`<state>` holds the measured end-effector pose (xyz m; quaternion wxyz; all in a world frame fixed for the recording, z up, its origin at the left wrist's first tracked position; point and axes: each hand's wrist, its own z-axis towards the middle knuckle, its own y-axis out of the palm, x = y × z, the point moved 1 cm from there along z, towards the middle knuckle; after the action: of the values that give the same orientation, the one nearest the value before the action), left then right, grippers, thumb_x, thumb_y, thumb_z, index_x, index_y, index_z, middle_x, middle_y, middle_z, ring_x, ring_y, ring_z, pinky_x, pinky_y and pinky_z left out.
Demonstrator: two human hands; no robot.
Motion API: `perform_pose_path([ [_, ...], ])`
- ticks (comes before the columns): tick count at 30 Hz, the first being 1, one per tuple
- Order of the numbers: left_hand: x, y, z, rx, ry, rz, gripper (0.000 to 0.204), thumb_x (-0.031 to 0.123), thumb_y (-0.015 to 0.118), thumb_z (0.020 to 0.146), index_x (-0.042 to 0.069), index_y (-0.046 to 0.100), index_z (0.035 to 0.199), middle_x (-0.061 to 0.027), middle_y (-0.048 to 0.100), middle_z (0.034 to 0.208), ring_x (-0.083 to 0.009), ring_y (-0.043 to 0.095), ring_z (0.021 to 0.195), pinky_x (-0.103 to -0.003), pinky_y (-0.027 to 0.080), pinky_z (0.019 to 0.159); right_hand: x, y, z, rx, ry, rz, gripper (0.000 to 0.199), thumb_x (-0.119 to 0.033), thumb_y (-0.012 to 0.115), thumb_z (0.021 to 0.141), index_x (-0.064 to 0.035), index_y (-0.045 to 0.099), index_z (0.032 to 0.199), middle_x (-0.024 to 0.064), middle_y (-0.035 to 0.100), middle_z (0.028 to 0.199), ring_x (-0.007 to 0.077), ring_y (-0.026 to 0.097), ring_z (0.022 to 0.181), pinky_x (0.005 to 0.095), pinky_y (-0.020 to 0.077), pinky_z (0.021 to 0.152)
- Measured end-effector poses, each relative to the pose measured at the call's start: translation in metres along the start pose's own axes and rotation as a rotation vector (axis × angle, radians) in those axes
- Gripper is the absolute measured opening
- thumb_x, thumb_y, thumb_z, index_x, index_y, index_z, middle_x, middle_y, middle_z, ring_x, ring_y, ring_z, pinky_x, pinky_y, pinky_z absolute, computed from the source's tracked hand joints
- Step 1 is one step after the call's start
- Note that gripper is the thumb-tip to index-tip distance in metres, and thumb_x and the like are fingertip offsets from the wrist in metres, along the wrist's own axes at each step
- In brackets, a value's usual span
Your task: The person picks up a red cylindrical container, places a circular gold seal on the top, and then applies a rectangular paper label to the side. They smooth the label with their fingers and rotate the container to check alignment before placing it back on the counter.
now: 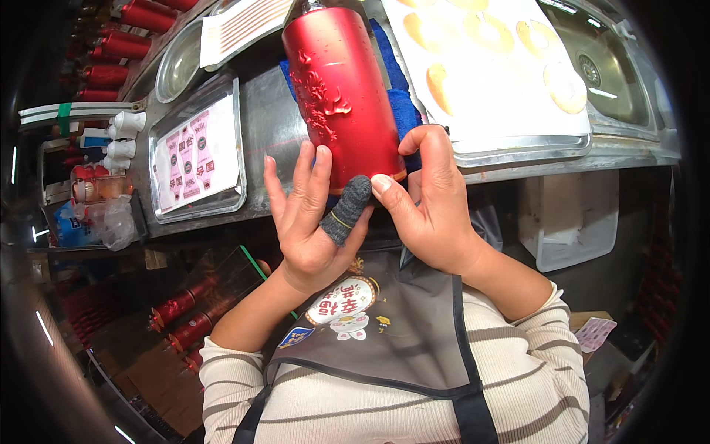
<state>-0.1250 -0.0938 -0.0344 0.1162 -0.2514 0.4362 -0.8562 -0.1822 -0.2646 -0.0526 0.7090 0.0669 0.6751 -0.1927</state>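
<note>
Both hands meet at the base of a red bottle [342,92] lying on its side at the centre of the counter, its bottom toward the person and its neck running off at 12 o'clock. Her left hand [310,222] has its fingers stretched almost flat against the bottle's lower left side, and the thumb, capped by a grey knitted finger cot [346,209], presses up under the bottom rim. At 3 o'clock from it, the right hand [429,200] curls loosely, the thumb tip on the bottom rim beside the cot and the fingers wrapped round the bottle's right side. Raised red ornament runs down the bottle's left flank, and water drops dot the surface. Beneath the bottle lies a blue cloth [403,111], on a steel counter [266,126]. At 9 o'clock from the bottle sits a steel tray [235,194] holding a sheet of pink labels [194,155]; at 2 o'clock a second tray [518,152] carries a white sheet with round golden stickers [566,85]. Farther at 2 o'clock is a steel sink [614,63]. More red bottles [122,44] are stacked at 10 o'clock.
</note>
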Motion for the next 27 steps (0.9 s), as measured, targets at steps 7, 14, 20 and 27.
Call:
perform_pose_path([
  [7,-0.001,-0.005,0.008,-0.054,0.041,0.054,0.038,0.011,0.086,0.07,0.002,0.076,0.105,-0.0257,0.047,0.152,-0.0515,0.042,0.14,-0.07,0.013,0.115,0.004,-0.008,0.001,-0.076,0.051,0.138,0.03,-0.011,0.063,0.094,-0.0006,0.045,0.116,0.0063,0.049,0.099,0.0075,0.047,0.062,0.0242,0.0399,0.057],
  [14,-0.003,-0.025,-0.016,-0.131,-0.106,0.087,0.046,0.015,0.086,0.071,0.008,0.076,0.116,-0.0225,0.038,0.159,-0.0511,0.035,0.145,-0.07,0.01,0.115,0.0,-0.007,0.005,-0.119,0.178,0.193,0.033,-0.017,0.068,0.092,-0.0021,0.049,0.114,0.0114,0.053,0.098,0.0202,0.053,0.075,0.0327,0.0455,0.069],
  [20,0.0,-0.024,-0.003,-0.152,-0.043,0.108,0.042,0.011,0.084,0.071,0.008,0.077,0.112,-0.0253,0.044,0.154,-0.0523,0.039,0.142,-0.07,0.009,0.115,-0.003,-0.002,0.005,-0.101,0.081,0.12,0.039,-0.019,0.07,0.09,-0.0023,0.047,0.116,0.0199,0.053,0.106,0.0344,0.061,0.087,0.0421,0.0507,0.077],
  [27,0.001,-0.025,0.0,-0.16,-0.052,0.107,0.04,0.009,0.084,0.069,0.006,0.077,0.108,-0.0269,0.045,0.153,-0.0529,0.041,0.141,-0.071,0.01,0.115,0.006,-0.005,0.004,-0.182,0.215,0.322,0.033,-0.014,0.066,0.091,-0.0033,0.048,0.117,0.0177,0.053,0.107,0.0296,0.062,0.084,0.0377,0.0505,0.078],
])
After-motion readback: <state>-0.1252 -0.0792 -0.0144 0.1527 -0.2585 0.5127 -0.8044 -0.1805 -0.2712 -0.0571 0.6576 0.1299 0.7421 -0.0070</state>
